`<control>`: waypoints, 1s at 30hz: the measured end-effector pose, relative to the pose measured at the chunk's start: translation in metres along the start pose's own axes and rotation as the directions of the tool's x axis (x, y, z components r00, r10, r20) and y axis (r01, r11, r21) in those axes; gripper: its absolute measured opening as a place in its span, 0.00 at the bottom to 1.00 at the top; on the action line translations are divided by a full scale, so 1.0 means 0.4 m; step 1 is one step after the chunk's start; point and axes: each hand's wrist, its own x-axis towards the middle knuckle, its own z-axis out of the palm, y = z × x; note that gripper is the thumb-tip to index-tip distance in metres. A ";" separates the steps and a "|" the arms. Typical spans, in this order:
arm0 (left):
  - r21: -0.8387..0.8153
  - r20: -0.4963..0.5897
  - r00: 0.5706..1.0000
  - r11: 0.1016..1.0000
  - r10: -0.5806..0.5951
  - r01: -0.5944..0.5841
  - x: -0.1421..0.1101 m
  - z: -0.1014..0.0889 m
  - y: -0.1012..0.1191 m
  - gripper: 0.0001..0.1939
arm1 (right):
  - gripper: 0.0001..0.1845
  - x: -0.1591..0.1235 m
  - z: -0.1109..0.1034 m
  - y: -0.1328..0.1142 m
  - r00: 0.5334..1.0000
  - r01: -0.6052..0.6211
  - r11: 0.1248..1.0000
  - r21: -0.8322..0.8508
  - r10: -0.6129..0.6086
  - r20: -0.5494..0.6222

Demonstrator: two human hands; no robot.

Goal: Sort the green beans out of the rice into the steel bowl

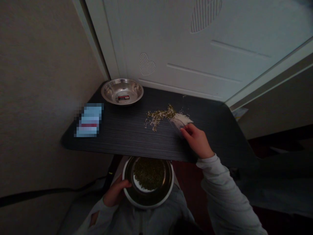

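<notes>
My left hand grips the rim of a round metal bowl, its thumb over the edge. Small green beans that look like mung beans lie in the bowl, which is held below the table's front edge, above my lap. Over the tabletop, my right hand pinches a thin, see-through piece, apparently plastic. It touches a small heap of white grains that look like rice. Left of that heap, green beans and white grains are scattered together on the table.
On the dark table, an empty steel basin with a label inside stands at the back left. A blurred-out phone-like object lies at the left edge. A white panel with heart shapes rises behind the table, and a wall stands left.
</notes>
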 end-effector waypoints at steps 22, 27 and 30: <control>0.065 0.073 0.997 0.998 -0.019 0.014 -0.039 0.039 0.017 0.34 | 0.11 0.092 0.083 -0.073 0.919 0.354 0.925 0.140 -0.372 0.130; 0.061 0.069 0.998 0.998 -0.003 -0.001 -0.037 0.054 0.019 0.33 | 0.11 0.064 0.076 -0.078 0.899 0.377 0.910 0.173 -0.405 0.165; 0.049 0.044 0.999 0.999 -0.008 0.006 -0.038 0.060 0.021 0.32 | 0.10 0.046 0.076 -0.077 0.892 0.386 0.904 0.186 -0.417 0.173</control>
